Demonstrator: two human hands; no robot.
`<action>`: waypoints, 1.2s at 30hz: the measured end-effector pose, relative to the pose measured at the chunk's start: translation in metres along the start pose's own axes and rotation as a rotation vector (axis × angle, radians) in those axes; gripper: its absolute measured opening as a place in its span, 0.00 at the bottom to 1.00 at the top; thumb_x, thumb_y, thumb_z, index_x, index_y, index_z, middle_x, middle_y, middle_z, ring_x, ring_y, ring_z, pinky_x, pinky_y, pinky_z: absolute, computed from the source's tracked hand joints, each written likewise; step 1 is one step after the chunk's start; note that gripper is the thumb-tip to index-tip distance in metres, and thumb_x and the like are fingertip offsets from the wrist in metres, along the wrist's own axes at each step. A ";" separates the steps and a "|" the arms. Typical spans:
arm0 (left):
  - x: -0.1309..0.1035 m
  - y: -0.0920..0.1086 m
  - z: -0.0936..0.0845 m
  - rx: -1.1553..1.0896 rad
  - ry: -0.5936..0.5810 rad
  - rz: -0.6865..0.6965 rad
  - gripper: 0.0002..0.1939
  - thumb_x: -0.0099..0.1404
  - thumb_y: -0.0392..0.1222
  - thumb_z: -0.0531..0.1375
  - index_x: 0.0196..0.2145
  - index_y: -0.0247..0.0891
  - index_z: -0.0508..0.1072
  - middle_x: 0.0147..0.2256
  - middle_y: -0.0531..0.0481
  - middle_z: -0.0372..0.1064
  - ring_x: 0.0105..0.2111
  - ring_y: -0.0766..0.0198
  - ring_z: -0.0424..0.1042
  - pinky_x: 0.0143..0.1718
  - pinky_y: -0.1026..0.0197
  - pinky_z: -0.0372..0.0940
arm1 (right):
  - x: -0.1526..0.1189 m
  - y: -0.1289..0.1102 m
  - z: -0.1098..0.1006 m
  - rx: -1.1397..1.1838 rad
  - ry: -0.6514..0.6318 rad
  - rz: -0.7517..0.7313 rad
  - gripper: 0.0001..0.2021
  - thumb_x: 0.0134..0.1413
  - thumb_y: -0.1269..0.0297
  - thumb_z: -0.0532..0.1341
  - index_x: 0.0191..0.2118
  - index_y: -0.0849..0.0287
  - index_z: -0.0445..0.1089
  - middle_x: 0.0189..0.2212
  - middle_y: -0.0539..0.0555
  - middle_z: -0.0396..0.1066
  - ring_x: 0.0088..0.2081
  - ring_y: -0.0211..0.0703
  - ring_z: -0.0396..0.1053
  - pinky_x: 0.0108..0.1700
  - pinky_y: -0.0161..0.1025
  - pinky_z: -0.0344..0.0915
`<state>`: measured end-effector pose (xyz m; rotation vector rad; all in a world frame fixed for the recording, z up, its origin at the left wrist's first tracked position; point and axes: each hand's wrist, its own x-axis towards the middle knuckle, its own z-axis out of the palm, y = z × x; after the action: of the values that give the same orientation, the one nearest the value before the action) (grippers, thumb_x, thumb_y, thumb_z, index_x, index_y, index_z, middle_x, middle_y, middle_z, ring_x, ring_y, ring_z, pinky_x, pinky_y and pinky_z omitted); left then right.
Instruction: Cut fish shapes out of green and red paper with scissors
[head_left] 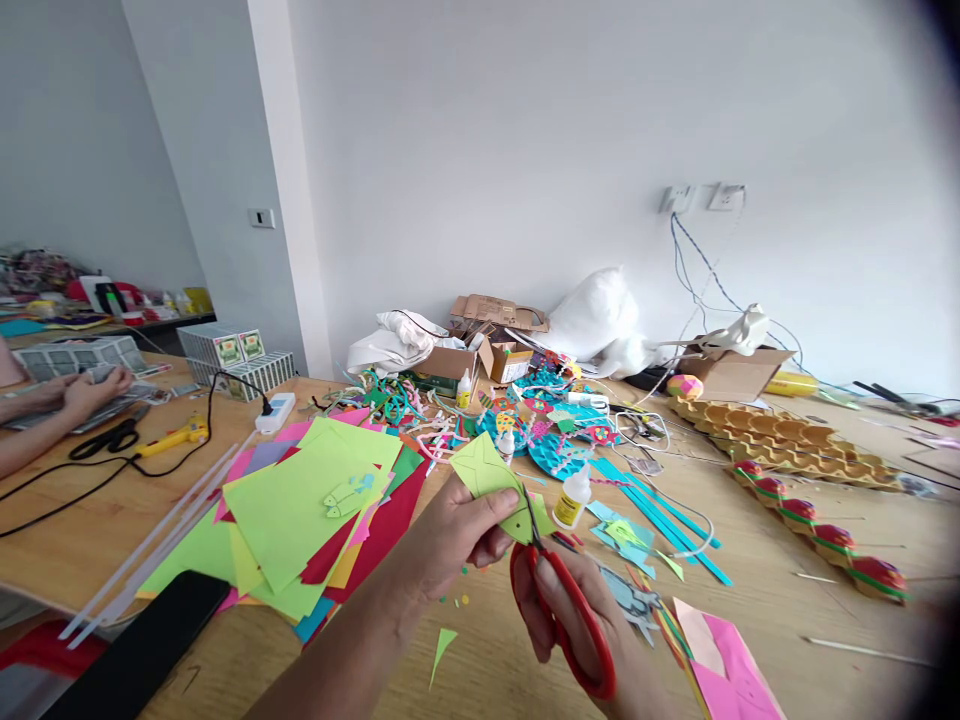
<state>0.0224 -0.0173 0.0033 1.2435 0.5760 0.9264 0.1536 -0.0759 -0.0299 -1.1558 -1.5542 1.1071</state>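
A yellow-green paper [480,466] with drawn lines is pinched between the thumb and fingers of my left hand [469,525]. My right hand [574,600] is wrapped round the handles of red scissors [592,645], whose blades are at the paper's right part, beside a drawn fish head with a dot eye. Left of my hands lies a pile of coloured sheets [289,495], with small fish cutouts [346,498] on top. A thin green scrap [443,650] rests on the table below my hands.
A glue bottle [572,498], blue paper strips [667,520] and pink paper [731,665] lie to the right, near egg-carton strips [795,440]. A black phone-like object [142,650] is at lower left. Another person's hands [94,385] are at far left, beyond a yellow glue gun [176,437].
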 end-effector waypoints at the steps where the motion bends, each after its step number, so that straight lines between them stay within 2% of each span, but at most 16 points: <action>1: 0.000 0.000 0.001 0.002 0.001 0.003 0.13 0.56 0.47 0.56 0.21 0.36 0.61 0.13 0.60 0.53 0.13 0.76 0.48 0.14 0.71 0.42 | 0.000 0.001 0.000 0.009 -0.001 -0.011 0.21 0.57 0.46 0.47 0.22 0.56 0.58 0.13 0.45 0.55 0.15 0.34 0.54 0.17 0.32 0.50; 6: -0.001 0.001 0.002 0.054 0.002 0.033 0.13 0.57 0.46 0.55 0.20 0.37 0.59 0.14 0.60 0.51 0.14 0.75 0.49 0.14 0.71 0.43 | 0.000 0.000 0.000 0.032 -0.003 -0.029 0.21 0.57 0.46 0.48 0.22 0.57 0.58 0.13 0.45 0.54 0.16 0.34 0.53 0.18 0.32 0.49; 11: -0.001 0.002 0.002 0.129 0.011 0.063 0.13 0.59 0.44 0.53 0.19 0.37 0.58 0.13 0.60 0.51 0.13 0.76 0.48 0.13 0.70 0.44 | 0.000 -0.001 0.001 0.007 0.044 0.014 0.22 0.56 0.45 0.48 0.22 0.57 0.58 0.13 0.45 0.56 0.16 0.34 0.54 0.20 0.32 0.51; 19: -0.003 0.002 0.007 0.136 0.021 0.079 0.12 0.58 0.42 0.52 0.19 0.37 0.59 0.13 0.60 0.50 0.13 0.76 0.48 0.14 0.70 0.45 | 0.003 0.003 0.002 -0.021 0.069 0.041 0.23 0.54 0.42 0.47 0.22 0.58 0.59 0.12 0.45 0.54 0.15 0.34 0.55 0.18 0.31 0.51; 29: 0.002 -0.003 -0.001 0.091 0.020 0.011 0.12 0.57 0.44 0.54 0.21 0.37 0.58 0.14 0.60 0.54 0.13 0.76 0.50 0.13 0.71 0.44 | 0.003 0.003 0.000 -0.008 0.031 0.050 0.24 0.52 0.40 0.48 0.22 0.57 0.58 0.11 0.43 0.52 0.14 0.33 0.50 0.16 0.30 0.52; 36: 0.000 -0.001 0.000 0.130 -0.006 0.040 0.12 0.58 0.44 0.53 0.21 0.38 0.58 0.14 0.60 0.53 0.14 0.75 0.50 0.13 0.72 0.45 | 0.002 -0.004 0.000 -0.052 0.050 0.070 0.22 0.53 0.43 0.49 0.22 0.57 0.57 0.14 0.45 0.55 0.18 0.36 0.57 0.21 0.32 0.56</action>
<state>0.0225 -0.0167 0.0026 1.3776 0.6162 0.9300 0.1527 -0.0750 -0.0253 -1.2720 -1.5215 1.0813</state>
